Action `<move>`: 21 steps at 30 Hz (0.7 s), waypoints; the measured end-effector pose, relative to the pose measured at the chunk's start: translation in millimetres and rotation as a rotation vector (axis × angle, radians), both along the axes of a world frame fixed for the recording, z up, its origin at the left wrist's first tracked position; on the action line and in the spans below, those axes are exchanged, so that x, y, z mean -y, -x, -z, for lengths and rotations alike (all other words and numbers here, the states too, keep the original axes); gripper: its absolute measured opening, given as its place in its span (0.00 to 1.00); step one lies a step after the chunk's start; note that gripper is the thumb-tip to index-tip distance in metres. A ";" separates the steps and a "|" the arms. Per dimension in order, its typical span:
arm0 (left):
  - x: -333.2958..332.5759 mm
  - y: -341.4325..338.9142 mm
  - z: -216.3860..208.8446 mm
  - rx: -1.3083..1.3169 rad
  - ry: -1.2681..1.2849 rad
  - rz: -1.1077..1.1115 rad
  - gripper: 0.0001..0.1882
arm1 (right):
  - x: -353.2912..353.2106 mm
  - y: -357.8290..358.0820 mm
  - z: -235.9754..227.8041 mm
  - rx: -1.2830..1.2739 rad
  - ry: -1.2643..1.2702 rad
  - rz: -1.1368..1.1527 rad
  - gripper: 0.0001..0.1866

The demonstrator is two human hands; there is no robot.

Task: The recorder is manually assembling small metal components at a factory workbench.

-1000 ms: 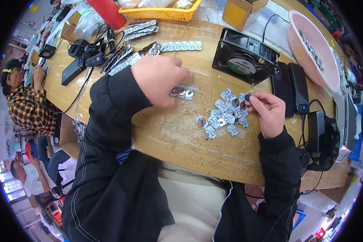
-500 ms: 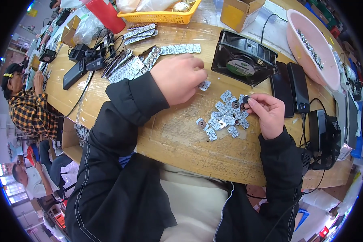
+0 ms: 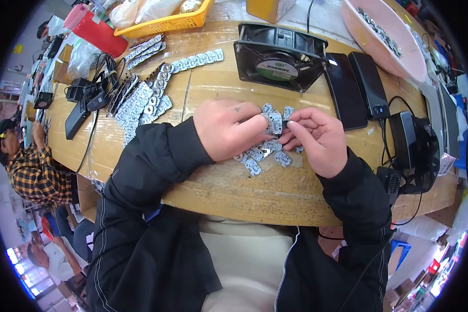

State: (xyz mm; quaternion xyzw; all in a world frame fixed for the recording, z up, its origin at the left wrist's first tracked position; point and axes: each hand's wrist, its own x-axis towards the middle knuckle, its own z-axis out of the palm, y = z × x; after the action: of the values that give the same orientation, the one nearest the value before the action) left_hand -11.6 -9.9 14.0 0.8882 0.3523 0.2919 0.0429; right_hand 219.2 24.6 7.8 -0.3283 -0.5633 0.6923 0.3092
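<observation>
Between the closed fingers of my left hand (image 3: 226, 130) is a small white-and-grey circuit board (image 3: 274, 125). My right hand (image 3: 320, 140) pinches a small dark round piece (image 3: 286, 124) close beside that board; whether the two touch cannot be made out. Under and around both hands lies a loose pile of similar small boards (image 3: 254, 166), partly hidden by my fingers. Further left, strips of joined boards (image 3: 135, 106) lie fanned and overlapping, some bearing round metallic parts. Another strip (image 3: 197, 60) stretches beyond my left hand.
A black fan (image 3: 278, 67) stands beyond the pile. Two dark flat devices (image 3: 369, 86) lie right of it, near a pink basin (image 3: 348, 21) of small parts. Adapters and cables (image 3: 96, 88), a red tumbler (image 3: 96, 30) and a yellow basket (image 3: 164, 25) are left. Other people sit far left.
My left hand has come toward my right hand, lifting a small board over the pile. The right hand has moved left with the dark piece, and the whole view has shifted.
</observation>
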 end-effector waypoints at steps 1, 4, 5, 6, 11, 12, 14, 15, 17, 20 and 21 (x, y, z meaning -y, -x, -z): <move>0.5 -0.7 1.5 0.017 -0.036 -0.020 0.13 | 0.3 0.5 -3.2 0.027 0.018 -0.028 0.07; -1.7 -0.2 0.9 0.001 -0.117 -0.045 0.11 | 1.0 0.1 -7.4 0.040 0.063 -0.021 0.07; -2.7 0.4 -0.4 -0.029 -0.168 -0.053 0.11 | 0.7 0.0 -7.4 0.028 0.085 0.011 0.08; -2.7 -0.4 -0.7 -0.029 -0.166 -0.052 0.11 | 0.3 -1.4 -6.5 0.027 0.087 0.012 0.08; -2.1 1.0 5.4 -0.049 -0.228 -0.079 0.11 | 0.2 0.0 -8.4 0.052 0.067 0.022 0.08; -1.5 0.4 4.8 -0.048 -0.225 -0.079 0.11 | 1.5 -0.1 -8.7 0.053 0.070 0.022 0.08; -0.8 -1.5 1.6 -0.082 -0.227 -0.075 0.10 | 3.9 -0.3 -8.4 0.060 0.063 0.008 0.08; -0.9 -1.3 1.4 -0.081 -0.226 -0.073 0.10 | 6.2 0.1 -8.5 0.062 0.064 0.010 0.08; -1.0 -0.6 0.8 -0.151 -0.267 -0.045 0.10 | 11.6 1.5 -9.1 0.069 -0.030 0.006 0.08; 0.5 0.9 -2.1 -0.144 -0.272 -0.093 0.10 | 3.4 -1.4 -10.1 0.058 -0.053 0.102 0.07; -0.1 0.6 -3.5 -0.143 -0.274 -0.092 0.10 | 1.0 -2.0 -8.2 0.062 -0.050 0.101 0.07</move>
State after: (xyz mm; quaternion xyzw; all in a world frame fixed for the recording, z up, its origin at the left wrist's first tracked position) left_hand -12.2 -9.8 17.5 0.8871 0.3518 0.2747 -0.1175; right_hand 221.2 23.5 15.9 -0.3698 -0.5725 0.6510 0.3341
